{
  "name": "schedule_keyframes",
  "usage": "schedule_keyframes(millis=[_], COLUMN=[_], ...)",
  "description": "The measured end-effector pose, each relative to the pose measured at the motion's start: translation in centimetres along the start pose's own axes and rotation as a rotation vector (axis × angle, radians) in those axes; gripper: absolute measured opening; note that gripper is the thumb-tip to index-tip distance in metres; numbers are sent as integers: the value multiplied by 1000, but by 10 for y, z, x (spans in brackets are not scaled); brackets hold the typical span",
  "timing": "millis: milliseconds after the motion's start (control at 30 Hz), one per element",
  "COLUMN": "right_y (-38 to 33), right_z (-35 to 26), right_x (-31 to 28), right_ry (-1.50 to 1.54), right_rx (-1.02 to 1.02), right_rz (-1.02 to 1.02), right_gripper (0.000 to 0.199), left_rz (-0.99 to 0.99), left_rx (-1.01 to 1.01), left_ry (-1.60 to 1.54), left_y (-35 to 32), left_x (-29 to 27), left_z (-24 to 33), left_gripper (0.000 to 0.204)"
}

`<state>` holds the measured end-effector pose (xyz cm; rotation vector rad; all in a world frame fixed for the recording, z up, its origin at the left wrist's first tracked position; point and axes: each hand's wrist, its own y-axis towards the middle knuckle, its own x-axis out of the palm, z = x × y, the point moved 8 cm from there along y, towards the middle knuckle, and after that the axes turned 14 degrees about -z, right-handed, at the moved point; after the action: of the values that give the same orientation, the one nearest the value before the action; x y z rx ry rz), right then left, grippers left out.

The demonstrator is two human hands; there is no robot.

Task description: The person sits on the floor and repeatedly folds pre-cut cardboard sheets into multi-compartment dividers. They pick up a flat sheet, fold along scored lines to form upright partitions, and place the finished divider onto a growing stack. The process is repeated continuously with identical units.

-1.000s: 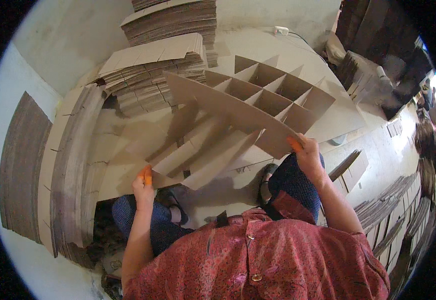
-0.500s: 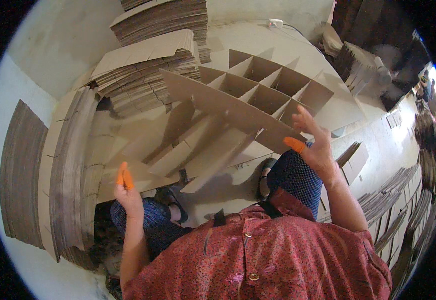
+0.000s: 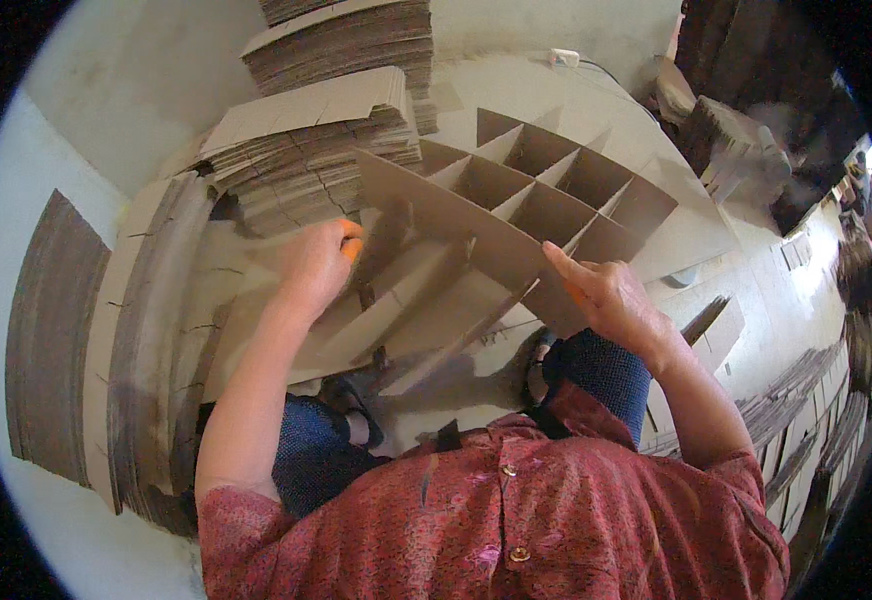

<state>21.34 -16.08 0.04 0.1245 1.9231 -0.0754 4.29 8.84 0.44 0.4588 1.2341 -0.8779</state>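
A cardboard divider grid (image 3: 456, 212) of interlocking strips, with several open cells, stands tilted on the low work surface in front of me. My right hand (image 3: 611, 300) pinches the top edge of its long near panel, index finger stretched along the edge and an orange-covered finger against the near face. Left of the grid, my left hand (image 3: 318, 265) has its fingers curled together, orange covers showing at the tips. Whatever those fingers hold, if anything, is hidden. Loose cardboard strips (image 3: 426, 300) slant out below the near panel, toward my knees.
Flat cardboard stacks (image 3: 306, 110) stand behind on the left, and upright bundles (image 3: 151, 330) line the left side. More cardboard pieces (image 3: 786, 420) stand in rows on the floor at the right. A white plug (image 3: 563, 58) with a cable lies by the back wall.
My left hand has moved up and inward, from beside my knee to the grid's left side, its fingers curling. My right hand has closed onto the near panel's edge.
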Motion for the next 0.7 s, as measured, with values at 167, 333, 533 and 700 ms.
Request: schedule_keyframes(millis=[167, 333, 533, 700], right_y=[7, 15, 26, 38], right_z=[-2, 8, 23, 42], right_x=[-3, 24, 16, 13], right_ry=[-76, -131, -145, -141], right_rx=[-31, -55, 60, 103], right_rz=[33, 17, 35, 111], right_gripper=[60, 58, 51, 50], left_rz=[-101, -106, 464, 664], left_rx=[115, 161, 315, 252], left_ry=[-55, -162, 52, 355], left_y=[22, 31, 55, 112], left_x=[27, 30, -42, -62], left_z=[-14, -19, -29, -28], left_gripper=[26, 28, 40, 39])
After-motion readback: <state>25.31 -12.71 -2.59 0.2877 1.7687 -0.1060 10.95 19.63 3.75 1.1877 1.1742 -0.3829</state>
